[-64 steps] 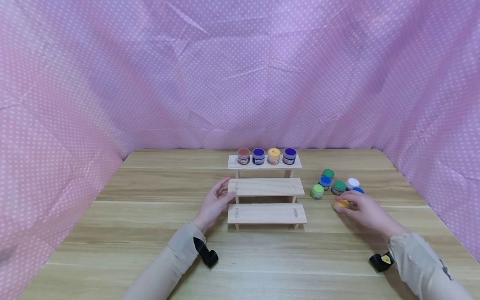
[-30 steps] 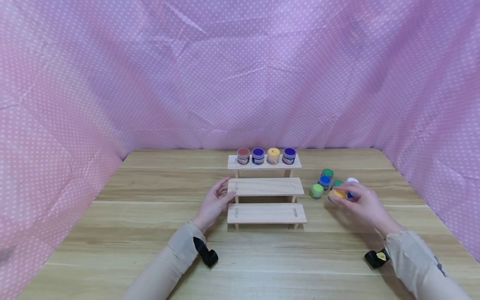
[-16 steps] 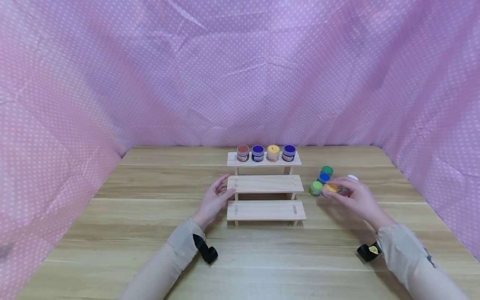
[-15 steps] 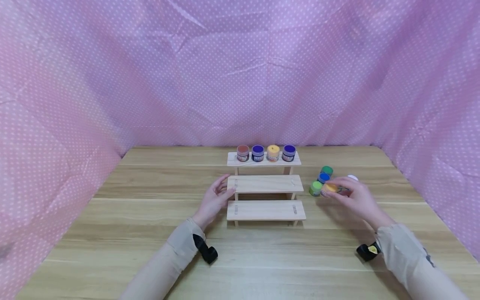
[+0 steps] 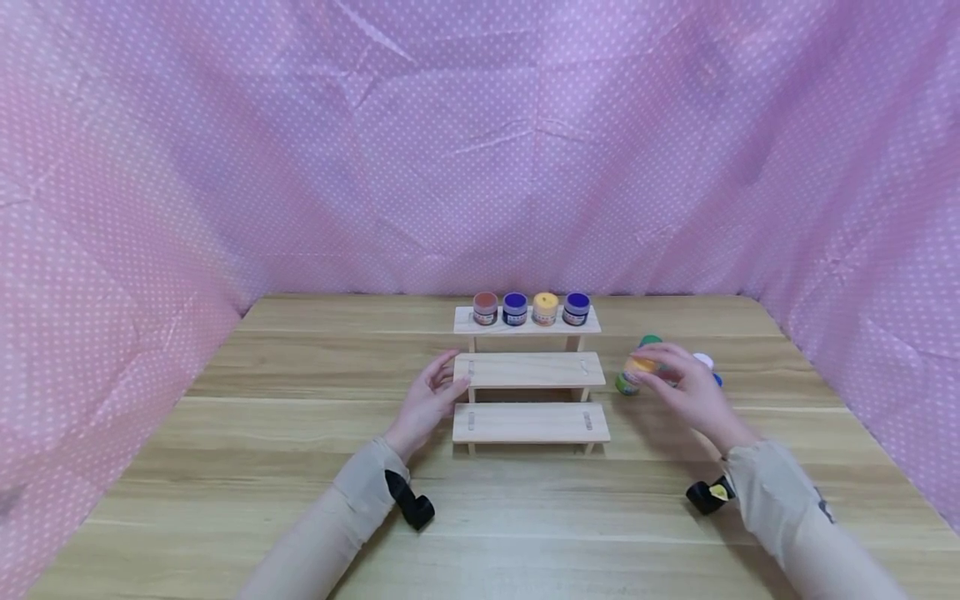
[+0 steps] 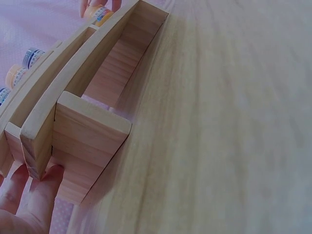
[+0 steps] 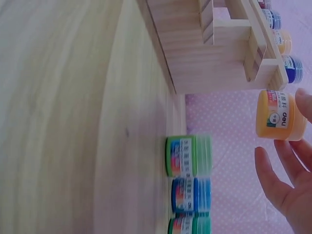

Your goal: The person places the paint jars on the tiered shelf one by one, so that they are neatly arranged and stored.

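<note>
Orange jar [image 7: 274,115] in right hand [image 5: 692,395]; left hand [image 5: 423,407] well apart

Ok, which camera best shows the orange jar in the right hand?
The right wrist view: the orange jar shows large, its label plainly visible. The head view shows it small, partly covered; the left wrist view, only part near the top.

On the bench [image 5: 525,533], stepped rack [image 5: 528,370]; in a row on its rear tier [image 5: 530,329], four paint jars [image 5: 514,310]; right of it, other jars [image 7: 190,195]; behind, cloth backdrop [image 5: 480,150].
</note>
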Available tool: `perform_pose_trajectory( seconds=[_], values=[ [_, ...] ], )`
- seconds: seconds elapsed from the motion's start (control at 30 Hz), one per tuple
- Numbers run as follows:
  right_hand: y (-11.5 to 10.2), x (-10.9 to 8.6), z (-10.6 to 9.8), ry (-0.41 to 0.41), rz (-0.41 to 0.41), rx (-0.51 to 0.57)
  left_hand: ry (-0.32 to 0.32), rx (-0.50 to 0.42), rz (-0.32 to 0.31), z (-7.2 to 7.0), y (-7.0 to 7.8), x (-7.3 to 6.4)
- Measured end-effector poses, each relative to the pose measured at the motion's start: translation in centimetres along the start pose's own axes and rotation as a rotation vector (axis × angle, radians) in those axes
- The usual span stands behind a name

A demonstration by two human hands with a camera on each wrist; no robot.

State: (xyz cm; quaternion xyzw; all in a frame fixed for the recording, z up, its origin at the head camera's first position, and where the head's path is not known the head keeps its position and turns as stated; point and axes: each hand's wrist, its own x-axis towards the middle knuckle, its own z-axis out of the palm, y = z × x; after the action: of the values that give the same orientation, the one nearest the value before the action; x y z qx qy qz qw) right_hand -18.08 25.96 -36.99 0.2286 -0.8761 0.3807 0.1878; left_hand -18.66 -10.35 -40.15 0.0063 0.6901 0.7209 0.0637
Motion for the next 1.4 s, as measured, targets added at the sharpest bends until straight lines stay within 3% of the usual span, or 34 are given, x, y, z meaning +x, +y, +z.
perform_pose_trajectory(
  seconds=[0.3, 0.6, 0.8, 1.07, 1.4],
  values=[
    [-1.2, 0.9, 0.9, -0.025, 0.075, 0.027, 0.009, 0.004, -0.002, 0.0, -0.1, 0.0],
    [-1.9, 2.0, 1.3, -0.038, 0.094, 0.024, -0.003, 0.006, 0.008, 0.0, -0.1, 0.1],
    [-2.5, 2.6, 1.4, -0.037, 0.055, 0.046, -0.008, 0.004, 0.009, 0.0, 0.0, 0.1],
    [-3.5, 3.6, 1.8, -0.041, -0.014, 0.168, -0.005, -0.002, 0.007, -0.2, -0.1, 0.2],
    [-5.1, 5.1, 2.9, -0.081, -0.102, 0.207, -0.024, -0.034, 0.009, -0.2, 0.0, 0.1]
  ],
)
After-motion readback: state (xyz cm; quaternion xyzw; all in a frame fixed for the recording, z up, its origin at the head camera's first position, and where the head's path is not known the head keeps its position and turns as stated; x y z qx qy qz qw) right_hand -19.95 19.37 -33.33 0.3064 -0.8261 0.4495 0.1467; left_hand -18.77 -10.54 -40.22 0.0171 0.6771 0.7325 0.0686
